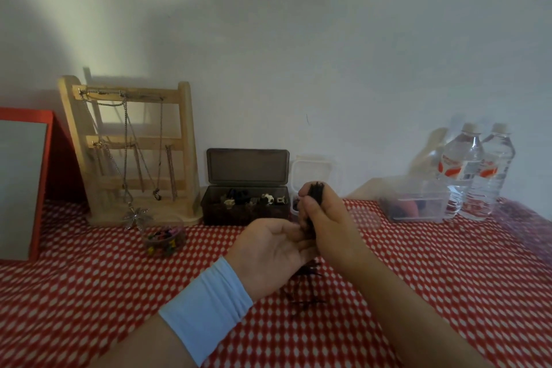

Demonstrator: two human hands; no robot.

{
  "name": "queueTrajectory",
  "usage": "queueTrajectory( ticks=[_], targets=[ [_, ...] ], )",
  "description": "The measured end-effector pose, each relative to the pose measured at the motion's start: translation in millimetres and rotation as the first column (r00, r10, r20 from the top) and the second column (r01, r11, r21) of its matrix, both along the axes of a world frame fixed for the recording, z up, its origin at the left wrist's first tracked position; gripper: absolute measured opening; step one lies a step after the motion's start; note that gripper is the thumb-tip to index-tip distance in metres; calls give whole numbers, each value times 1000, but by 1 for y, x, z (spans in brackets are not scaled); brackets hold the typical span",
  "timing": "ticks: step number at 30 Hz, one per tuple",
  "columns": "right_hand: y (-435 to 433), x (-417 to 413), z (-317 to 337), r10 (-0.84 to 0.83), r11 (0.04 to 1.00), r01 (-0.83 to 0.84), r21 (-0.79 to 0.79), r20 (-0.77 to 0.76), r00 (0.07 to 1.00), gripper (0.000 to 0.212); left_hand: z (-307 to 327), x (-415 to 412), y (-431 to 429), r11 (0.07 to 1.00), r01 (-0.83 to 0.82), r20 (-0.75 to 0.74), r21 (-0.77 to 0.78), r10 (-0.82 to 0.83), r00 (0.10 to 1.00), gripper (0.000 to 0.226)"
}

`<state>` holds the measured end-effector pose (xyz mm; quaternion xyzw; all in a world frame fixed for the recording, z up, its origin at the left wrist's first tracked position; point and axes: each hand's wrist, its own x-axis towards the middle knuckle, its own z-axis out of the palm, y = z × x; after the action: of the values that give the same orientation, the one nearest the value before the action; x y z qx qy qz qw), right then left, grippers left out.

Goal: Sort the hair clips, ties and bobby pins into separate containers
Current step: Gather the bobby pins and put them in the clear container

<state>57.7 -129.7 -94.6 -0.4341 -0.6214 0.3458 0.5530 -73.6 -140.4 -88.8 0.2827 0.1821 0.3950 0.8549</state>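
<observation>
Nearest us is the pale blue wristband [206, 308] on our left arm, and beyond it our left hand [268, 254] lies palm up with its fingers relaxed, its fingertips meeting the lower end of what the other hand carries. Our right hand [325, 218] is clenched round a bundle of bobby pins [316, 188], held upright so that the dark tips stick out above the fist. More loose pins [307, 302] lie on the red checked tablecloth [89, 293] just beneath our hands, so we judge that the gathering is only partly done. To do this step well, we should use the flat left palm to tap the bundle's lower ends level, so that no pin slides out of the grip. The small tub with the white lid [310, 170] stands just behind the right hand and looks like the likely home for the pins, though what it holds is hidden from us. We should lower the fist over its mouth before we let go, not drop from above. Beside it, the dark box [245, 206] holds clips, and the clear container [415, 203] to the right seems to hold ties, so we must keep the pins out of both. A little bowl [164, 240] of coloured pieces sits to the left.
</observation>
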Motion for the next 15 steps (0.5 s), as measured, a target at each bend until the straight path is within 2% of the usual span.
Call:
queueTrajectory(
  ticks=[8, 10, 12, 14, 15],
  targets=[
    [-1, 1, 2, 1, 1000, -5, 16, 219, 976, 18, -3, -1, 10, 992, -98, -135, -80, 86, 987, 29],
    [-1, 1, 2, 18, 1000, -18, -5, 129, 991, 18, -6, -4, 11, 990, -81, -118, -119, 67, 991, 27],
    [1, 1, 4, 77, 996, -81, -46, -73, 994, 17, -7, -8, 10, 991, -28, -66, -128, 20, 998, 34],
    [2, 2, 6, 151, 982, -177, -60, -305, 940, 16, -6, -10, 10, 989, -19, -26, -144, 16, 1000, 44],
    [4, 4, 6, 156, 981, -187, -52, -363, 919, 16, -5, -9, 10, 988, -28, -19, -151, 25, 999, 44]
  ],
)
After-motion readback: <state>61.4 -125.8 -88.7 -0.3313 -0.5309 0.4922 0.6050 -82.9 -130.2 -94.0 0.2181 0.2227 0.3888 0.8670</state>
